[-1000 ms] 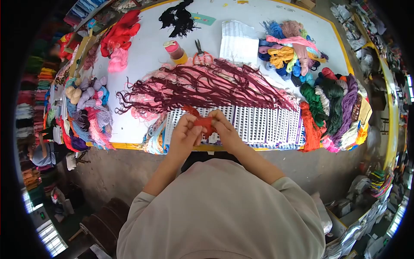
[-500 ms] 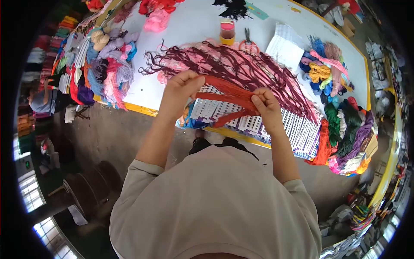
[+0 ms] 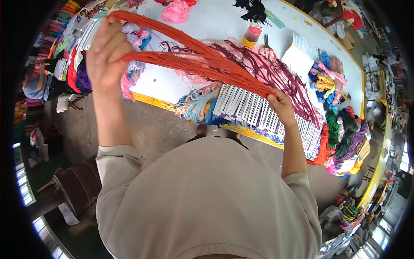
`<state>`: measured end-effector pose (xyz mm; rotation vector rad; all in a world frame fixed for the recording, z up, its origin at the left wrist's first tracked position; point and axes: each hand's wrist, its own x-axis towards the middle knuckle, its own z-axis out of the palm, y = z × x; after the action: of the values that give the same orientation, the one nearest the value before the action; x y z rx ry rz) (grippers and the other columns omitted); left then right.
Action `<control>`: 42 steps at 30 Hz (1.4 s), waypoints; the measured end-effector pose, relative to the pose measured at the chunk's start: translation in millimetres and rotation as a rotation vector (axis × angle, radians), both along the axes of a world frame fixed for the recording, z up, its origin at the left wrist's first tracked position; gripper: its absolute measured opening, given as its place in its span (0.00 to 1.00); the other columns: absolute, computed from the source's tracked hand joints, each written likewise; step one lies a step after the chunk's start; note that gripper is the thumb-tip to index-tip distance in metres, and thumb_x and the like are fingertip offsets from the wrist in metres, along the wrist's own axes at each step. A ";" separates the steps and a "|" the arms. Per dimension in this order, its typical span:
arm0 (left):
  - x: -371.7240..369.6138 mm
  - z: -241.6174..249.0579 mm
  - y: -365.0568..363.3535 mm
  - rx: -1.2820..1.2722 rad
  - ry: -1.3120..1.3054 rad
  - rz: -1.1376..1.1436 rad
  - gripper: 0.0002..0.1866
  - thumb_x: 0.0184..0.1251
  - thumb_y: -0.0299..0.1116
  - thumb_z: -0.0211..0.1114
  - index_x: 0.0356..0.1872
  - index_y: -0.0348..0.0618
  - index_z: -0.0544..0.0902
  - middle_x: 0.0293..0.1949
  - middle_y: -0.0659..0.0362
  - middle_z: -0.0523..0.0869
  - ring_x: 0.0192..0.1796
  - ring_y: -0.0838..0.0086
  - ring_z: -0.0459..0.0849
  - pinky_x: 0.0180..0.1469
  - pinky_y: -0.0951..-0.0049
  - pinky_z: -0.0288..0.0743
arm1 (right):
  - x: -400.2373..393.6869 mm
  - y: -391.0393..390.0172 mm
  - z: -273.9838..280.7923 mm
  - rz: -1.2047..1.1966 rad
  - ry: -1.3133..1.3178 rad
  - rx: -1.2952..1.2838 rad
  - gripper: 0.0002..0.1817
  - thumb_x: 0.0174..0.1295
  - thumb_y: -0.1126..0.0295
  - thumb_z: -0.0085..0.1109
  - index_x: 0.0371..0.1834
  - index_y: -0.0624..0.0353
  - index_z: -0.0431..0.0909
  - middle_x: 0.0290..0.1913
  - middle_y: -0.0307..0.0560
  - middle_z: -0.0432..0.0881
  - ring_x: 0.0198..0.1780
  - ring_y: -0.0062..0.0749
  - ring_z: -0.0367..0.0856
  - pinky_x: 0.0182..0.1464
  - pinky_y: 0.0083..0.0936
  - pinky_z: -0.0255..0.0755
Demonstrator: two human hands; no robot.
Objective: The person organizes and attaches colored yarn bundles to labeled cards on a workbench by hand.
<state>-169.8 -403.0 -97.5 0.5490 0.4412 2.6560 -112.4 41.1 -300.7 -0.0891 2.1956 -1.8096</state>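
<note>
A long skein of red-orange yarn stretches between my two hands above the table. My left hand, slightly blurred, grips its looped end at the upper left, where the skein parts into two strands. At the other end, my right hand pinches the gathered yarn between thumb and fingers. Beneath the skein, pink and maroon yarn lies spread over the tabletop. Rows of white punched cards sit along the table's near edge, beside my right hand.
On the white table stand a pink-and-yellow container, scissors, white paper sheets and black yarn. Colourful skeins pile at the right. A person is at the far left; a brown drum stands lower left.
My left hand has moved up and left, drawing the red-orange skein out long. My right hand has shifted slightly right and down, still holding its end.
</note>
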 end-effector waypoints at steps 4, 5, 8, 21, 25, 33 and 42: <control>-14.2 26.0 -51.7 0.050 0.053 0.128 0.13 0.77 0.29 0.42 0.38 0.29 0.72 0.16 0.67 0.67 0.12 0.85 0.62 0.17 0.84 0.52 | 1.7 -3.2 -30.0 -0.183 -0.034 0.094 0.11 0.68 0.62 0.56 0.39 0.60 0.80 0.23 0.28 0.68 0.25 0.11 0.63 0.29 0.14 0.59; -17.2 29.7 -65.5 0.098 0.064 0.145 0.12 0.76 0.29 0.43 0.38 0.29 0.72 0.16 0.67 0.68 0.11 0.84 0.62 0.17 0.84 0.52 | 1.8 1.7 -42.8 -0.225 0.074 0.148 0.12 0.68 0.62 0.57 0.38 0.60 0.80 0.23 0.29 0.69 0.25 0.12 0.62 0.29 0.15 0.59; -20.2 12.4 -80.4 0.040 0.093 0.255 0.14 0.75 0.32 0.47 0.46 0.28 0.72 0.19 0.67 0.71 0.16 0.88 0.65 0.19 0.83 0.53 | 9.5 9.7 -71.7 -0.433 0.015 0.415 0.13 0.64 0.60 0.59 0.37 0.60 0.80 0.25 0.38 0.78 0.28 0.22 0.74 0.34 0.23 0.68; 21.2 -118.7 82.7 -0.975 0.435 0.405 0.21 0.74 0.40 0.54 0.57 0.33 0.76 0.65 0.53 0.73 0.65 0.73 0.69 0.66 0.71 0.61 | -2.6 -199.9 65.5 0.087 0.081 -0.332 0.10 0.70 0.71 0.49 0.52 0.60 0.73 0.41 0.38 0.77 0.44 0.21 0.74 0.49 0.21 0.68; 8.0 -104.9 78.6 -0.621 -0.179 0.337 0.20 0.75 0.40 0.53 0.57 0.33 0.73 0.61 0.45 0.75 0.63 0.66 0.74 0.64 0.65 0.67 | 13.0 -196.1 65.4 0.152 0.118 -0.276 0.07 0.70 0.70 0.50 0.44 0.61 0.75 0.34 0.37 0.76 0.35 0.18 0.72 0.41 0.18 0.68; 22.4 -95.2 118.7 -0.473 -0.177 0.005 0.19 0.75 0.38 0.52 0.56 0.33 0.75 0.55 0.50 0.79 0.54 0.71 0.80 0.60 0.66 0.73 | 8.5 -162.0 109.7 -0.261 0.149 -0.315 0.08 0.64 0.72 0.60 0.45 0.60 0.78 0.33 0.35 0.81 0.31 0.14 0.73 0.33 0.13 0.71; 32.2 -87.5 153.8 -0.559 -0.015 0.045 0.16 0.73 0.34 0.56 0.52 0.32 0.79 0.47 0.55 0.83 0.48 0.74 0.82 0.52 0.74 0.77 | 18.8 -141.5 107.2 -0.346 0.059 -0.490 0.07 0.66 0.70 0.58 0.44 0.59 0.79 0.33 0.37 0.82 0.31 0.13 0.74 0.30 0.12 0.69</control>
<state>-137.6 -249.2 -185.0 0.3424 1.1484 2.4120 -93.6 -100.4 -193.5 0.1463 1.8379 -2.5355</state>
